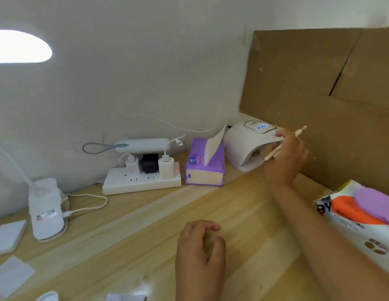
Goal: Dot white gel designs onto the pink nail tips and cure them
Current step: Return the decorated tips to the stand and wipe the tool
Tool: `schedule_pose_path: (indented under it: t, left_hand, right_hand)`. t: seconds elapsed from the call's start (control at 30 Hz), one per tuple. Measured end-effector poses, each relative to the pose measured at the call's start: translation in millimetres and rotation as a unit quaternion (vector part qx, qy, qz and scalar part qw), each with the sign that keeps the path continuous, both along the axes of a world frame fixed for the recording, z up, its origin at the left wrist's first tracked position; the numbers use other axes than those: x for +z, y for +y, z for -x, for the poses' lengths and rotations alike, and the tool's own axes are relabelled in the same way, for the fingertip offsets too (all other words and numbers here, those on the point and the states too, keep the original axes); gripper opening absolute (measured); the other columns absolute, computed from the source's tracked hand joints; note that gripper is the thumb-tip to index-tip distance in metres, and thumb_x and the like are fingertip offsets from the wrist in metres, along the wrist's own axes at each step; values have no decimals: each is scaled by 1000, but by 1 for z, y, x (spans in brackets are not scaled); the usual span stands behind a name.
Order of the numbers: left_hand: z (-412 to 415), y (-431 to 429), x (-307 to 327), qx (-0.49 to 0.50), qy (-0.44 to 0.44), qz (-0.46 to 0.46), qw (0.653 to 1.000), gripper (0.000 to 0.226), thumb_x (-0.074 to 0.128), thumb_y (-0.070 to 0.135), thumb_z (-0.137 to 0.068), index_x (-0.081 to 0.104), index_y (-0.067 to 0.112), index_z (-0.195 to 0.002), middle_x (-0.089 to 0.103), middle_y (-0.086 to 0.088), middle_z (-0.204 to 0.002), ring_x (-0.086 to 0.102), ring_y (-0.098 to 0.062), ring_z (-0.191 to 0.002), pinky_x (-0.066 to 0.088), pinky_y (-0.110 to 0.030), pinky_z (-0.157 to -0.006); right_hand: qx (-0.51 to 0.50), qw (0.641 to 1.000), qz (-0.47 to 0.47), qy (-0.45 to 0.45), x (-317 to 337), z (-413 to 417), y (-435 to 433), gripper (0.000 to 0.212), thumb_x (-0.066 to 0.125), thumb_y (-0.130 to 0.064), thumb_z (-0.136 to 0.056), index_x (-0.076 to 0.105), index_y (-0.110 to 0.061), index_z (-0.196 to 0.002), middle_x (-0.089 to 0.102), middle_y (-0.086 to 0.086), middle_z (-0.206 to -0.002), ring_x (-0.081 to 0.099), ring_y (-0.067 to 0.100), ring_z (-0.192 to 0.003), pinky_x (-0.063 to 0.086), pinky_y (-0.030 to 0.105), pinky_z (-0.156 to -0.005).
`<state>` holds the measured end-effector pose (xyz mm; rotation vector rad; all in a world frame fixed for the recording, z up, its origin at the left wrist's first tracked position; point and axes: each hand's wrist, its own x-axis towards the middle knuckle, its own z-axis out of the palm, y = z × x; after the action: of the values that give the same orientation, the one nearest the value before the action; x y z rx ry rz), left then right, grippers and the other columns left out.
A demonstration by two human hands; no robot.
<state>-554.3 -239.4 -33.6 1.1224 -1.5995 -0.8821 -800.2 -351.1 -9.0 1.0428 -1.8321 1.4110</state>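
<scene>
Pale wooden desk (145, 224) meets a white wall, with a brown cardboard sheet (319, 83) standing along the right side. At centre right the right hand (284, 157) is raised off the desk at the end of an outstretched forearm. Its fingers are curled round thin wooden sticks (297, 131) that slant from upper right down to lower left. The sticks' lower ends sit at the mouth of the white nail curing lamp (243, 142), whose display is lit. Any nail tips on the sticks are too small to make out.

At lower centre the left hand (200, 253) hovers just over the desk, fingers loosely curled with nothing seen in them.

Left of the lamp stands a purple tissue box (204, 168), then a white power strip (141, 182) with chargers plugged in. A wet wipes pack (352, 231) lies at the right edge, and a desk lamp base (46, 211) stands at the far left.
</scene>
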Motion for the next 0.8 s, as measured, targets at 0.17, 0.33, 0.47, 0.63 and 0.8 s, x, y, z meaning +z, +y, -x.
schedule_pose_path:
  t: [0.17,0.33,0.47,0.63,0.8]
  left_hand:
    - [1,-2,-7,2,-43,23,999,35,68,0,-79,63,34,-76,61,14,-90,58,-12,-92,38,-3,-61]
    - [0,-4,-9,7,-47,15,999,35,71,1,-79,65,35,-79,62,18,-92,56,-5,-90,37,-7,-58]
    - [-1,-7,-9,28,61,-40,997,41,69,-9,-79,70,32,-74,68,11,-85,61,-4,-85,40,-7,-65]
    - [-1,-7,-1,12,231,-114,966,9,67,4,-76,72,11,-79,69,-4,-74,52,-8,-52,39,-13,-49]
    - [-1,-4,5,13,260,-112,959,23,59,12,-64,70,4,-82,56,-6,-62,37,-5,-43,30,-12,-41]
  right_hand:
    - [101,944,-308,65,42,32,-36,45,69,-25,-82,53,-11,-121,65,13,-113,57,37,-108,34,40,-93]
    - [84,910,-387,121,50,48,-50,45,64,-35,-83,49,-17,-121,65,7,-109,55,31,-112,29,38,-92]
    - [74,905,-400,127,48,45,-53,41,61,-37,-85,48,-18,-119,64,8,-110,51,29,-115,28,38,-93]
    - [16,876,-442,194,59,39,-66,42,57,-37,-86,47,-14,-120,65,12,-114,58,29,-114,21,38,-103]
    - [15,854,-479,201,64,38,-72,56,58,-42,-86,41,-16,-132,63,10,-121,55,22,-121,23,36,-104]
